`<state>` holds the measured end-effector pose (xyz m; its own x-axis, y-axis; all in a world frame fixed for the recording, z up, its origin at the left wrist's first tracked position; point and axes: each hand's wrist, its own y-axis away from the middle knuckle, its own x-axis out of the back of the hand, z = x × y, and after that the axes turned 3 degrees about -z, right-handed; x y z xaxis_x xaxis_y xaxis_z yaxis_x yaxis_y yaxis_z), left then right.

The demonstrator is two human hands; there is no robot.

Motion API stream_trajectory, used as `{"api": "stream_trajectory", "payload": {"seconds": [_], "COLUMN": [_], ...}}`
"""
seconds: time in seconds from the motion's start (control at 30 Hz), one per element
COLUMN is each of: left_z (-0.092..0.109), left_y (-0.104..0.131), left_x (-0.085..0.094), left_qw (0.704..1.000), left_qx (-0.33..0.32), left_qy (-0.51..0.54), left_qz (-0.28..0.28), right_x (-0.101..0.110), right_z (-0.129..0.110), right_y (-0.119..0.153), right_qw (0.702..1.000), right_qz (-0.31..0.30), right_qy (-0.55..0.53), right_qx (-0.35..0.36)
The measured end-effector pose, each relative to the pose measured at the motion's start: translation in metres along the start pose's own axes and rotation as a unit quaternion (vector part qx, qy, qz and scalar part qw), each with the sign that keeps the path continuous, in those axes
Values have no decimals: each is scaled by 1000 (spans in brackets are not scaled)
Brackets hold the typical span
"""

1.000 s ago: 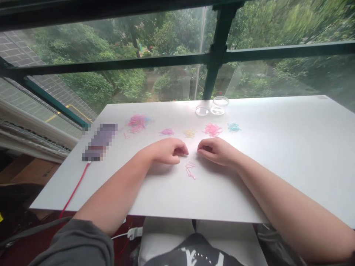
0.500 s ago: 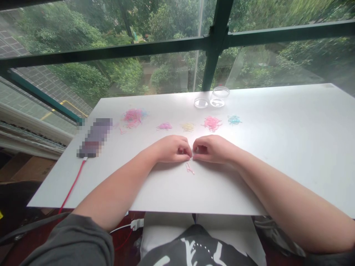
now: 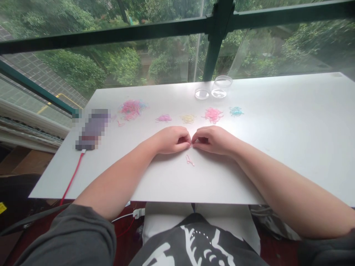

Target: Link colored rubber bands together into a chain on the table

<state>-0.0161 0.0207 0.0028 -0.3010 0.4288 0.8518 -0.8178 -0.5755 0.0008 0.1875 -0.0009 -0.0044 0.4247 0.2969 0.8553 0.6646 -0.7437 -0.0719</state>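
Observation:
My left hand (image 3: 173, 139) and my right hand (image 3: 212, 139) meet fingertip to fingertip over the white table, each closed in a pinch. Whatever lies between the fingertips is too small and too hidden to name. Just below them rests a pink plastic pin (image 3: 190, 160), thin and shaped like an open safety pin. Beyond the hands runs a row of small heaps of similar thin pieces: a purple heap (image 3: 164, 118), a yellow heap (image 3: 188, 118), a pink heap (image 3: 212, 115) and a turquoise heap (image 3: 236, 111). A larger mixed heap (image 3: 132, 109) lies to the left.
A clear round jar (image 3: 222, 87) stands at the back, its clear lid (image 3: 202, 94) beside it. On the left, a blurred phone (image 3: 95, 127) is plugged into a red cable (image 3: 72, 177). The white table (image 3: 299, 136) borders a green-framed window (image 3: 177, 29).
The camera view has tilted down slightly, so everything sits higher in the picture. My fingertips are closer together. The heaps and the loose pink pin stay in place.

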Motion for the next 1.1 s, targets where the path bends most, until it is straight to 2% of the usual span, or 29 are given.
{"api": "stream_trajectory", "payload": {"seconds": [0.17, 0.53, 1.1], "left_z": [-1, 3, 3], "left_y": [-1, -1, 3], "left_x": [-1, -1, -1], "left_qw": [1000, 998, 996], "left_qx": [-3, 55, 56], "left_qy": [14, 20, 67], "left_qz": [3, 6, 13], "right_x": [-2, 2, 1], "right_z": [1, -3, 2], "right_y": [-1, 1, 0], "right_qw": [1000, 998, 981], "right_qz": [2, 3, 4], "right_qy": [-19, -50, -186], "right_qx": [23, -25, -52]}}
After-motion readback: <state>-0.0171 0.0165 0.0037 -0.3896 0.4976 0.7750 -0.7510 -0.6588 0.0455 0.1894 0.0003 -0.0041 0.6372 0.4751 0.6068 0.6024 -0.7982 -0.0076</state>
